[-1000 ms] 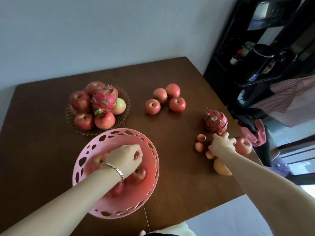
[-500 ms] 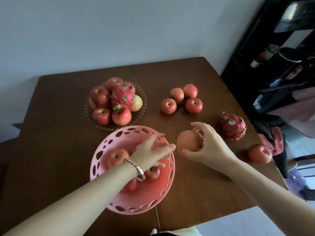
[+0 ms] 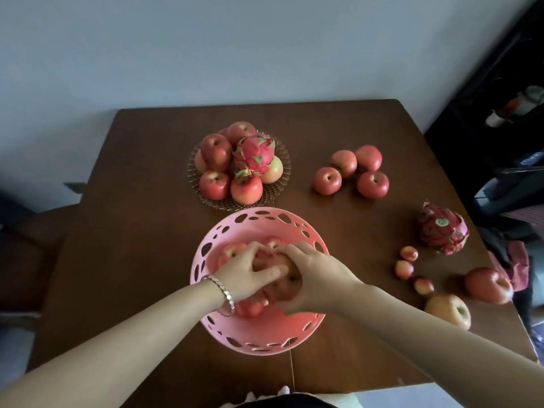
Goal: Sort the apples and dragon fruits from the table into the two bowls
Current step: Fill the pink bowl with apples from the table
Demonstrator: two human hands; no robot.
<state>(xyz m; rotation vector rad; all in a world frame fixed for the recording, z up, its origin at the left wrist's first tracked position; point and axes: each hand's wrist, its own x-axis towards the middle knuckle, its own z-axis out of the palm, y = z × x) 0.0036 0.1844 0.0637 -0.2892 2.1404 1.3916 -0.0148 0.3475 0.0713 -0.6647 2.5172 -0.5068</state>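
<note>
Your right hand (image 3: 312, 278) grasps an apple (image 3: 290, 279) low inside the pink bowl (image 3: 265, 338); your left hand (image 3: 250, 275) lies loosely curled beside it, fingers (image 3: 272, 272) touching it. Settle it between the apples under your fingertips, then let go gently.

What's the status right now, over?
Both hands inside pink bowl, on an apple. Dragon fruit on the table. Nothing in the way.

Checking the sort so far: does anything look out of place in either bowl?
Yes. A dragon fruit sits on top of apples in the glass bowl, so that bowl is mixed. The pink bowl shows only apples.
</note>
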